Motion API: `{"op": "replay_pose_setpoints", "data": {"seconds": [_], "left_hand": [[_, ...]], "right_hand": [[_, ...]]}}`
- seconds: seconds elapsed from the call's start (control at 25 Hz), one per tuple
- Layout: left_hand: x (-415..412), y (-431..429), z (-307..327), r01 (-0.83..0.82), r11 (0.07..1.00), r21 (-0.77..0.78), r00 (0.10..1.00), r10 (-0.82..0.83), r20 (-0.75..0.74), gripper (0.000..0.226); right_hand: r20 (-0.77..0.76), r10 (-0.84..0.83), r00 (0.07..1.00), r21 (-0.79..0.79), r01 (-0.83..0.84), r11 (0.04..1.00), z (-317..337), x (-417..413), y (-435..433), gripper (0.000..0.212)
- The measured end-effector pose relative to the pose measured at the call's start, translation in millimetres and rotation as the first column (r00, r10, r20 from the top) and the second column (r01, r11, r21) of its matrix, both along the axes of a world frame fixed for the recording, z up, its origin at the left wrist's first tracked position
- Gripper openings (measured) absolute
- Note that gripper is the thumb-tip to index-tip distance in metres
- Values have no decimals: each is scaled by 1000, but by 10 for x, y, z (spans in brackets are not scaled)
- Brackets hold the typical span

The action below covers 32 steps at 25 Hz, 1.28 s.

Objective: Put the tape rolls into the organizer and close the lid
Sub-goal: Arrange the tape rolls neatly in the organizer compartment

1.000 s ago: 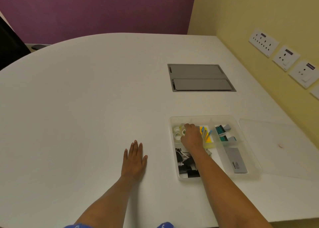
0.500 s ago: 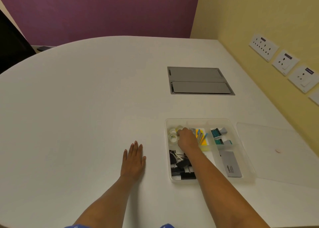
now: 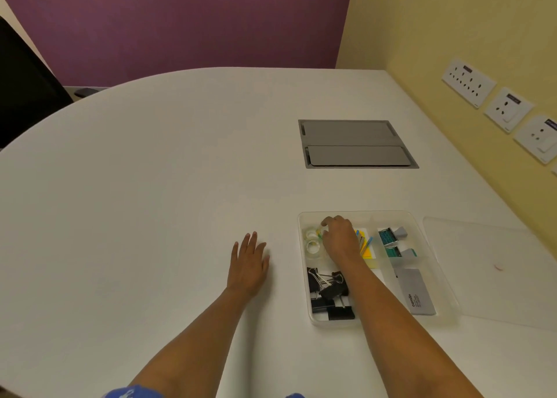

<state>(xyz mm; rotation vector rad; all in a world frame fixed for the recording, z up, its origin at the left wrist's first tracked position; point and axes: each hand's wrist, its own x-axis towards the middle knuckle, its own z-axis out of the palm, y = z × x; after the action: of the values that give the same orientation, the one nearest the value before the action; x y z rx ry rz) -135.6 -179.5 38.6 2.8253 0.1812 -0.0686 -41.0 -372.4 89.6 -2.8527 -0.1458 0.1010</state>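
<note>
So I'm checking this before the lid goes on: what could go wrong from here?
1. The right hand crowds the clear tape rolls in the clear plastic organizer's far-left compartment; a roll left standing might block the lid.
2. The transparent flat lid lies apart to the right, hard to see against the white table.
3. The left hand rests off the organizer, so it could slide.

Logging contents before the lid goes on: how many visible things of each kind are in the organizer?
Tape rolls: 2 visible
Binder clips: about 5
Staple boxes: 2
Grey card: 1
Sticky flag pads: 1 group, partly hidden by right hand
Total: about 11
</note>
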Motion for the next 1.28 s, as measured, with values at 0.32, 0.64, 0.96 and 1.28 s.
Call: {"op": "replay_pose_setpoints", "data": {"seconds": [0.32,0.64,0.96,1.28], "left_hand": [[428,-269,302,71,988,-134,992,-56,117,34],[732,-843,297,61,992,-113,989,-45,140,31],[827,-1029,216,31,999,22,999,-30,-34,34],[780,-1027,220,40,999,24,996,-38,-82,35]], "right_hand": [[-7,-37,999,28,37,999,34,104,-134,32],[12,106,994,39,-106,994,-31,341,-428,30],[6,216,976,70,-215,974,-75,522,-511,28],[-46,321,946,85,-317,945,-122,507,-425,29]]}}
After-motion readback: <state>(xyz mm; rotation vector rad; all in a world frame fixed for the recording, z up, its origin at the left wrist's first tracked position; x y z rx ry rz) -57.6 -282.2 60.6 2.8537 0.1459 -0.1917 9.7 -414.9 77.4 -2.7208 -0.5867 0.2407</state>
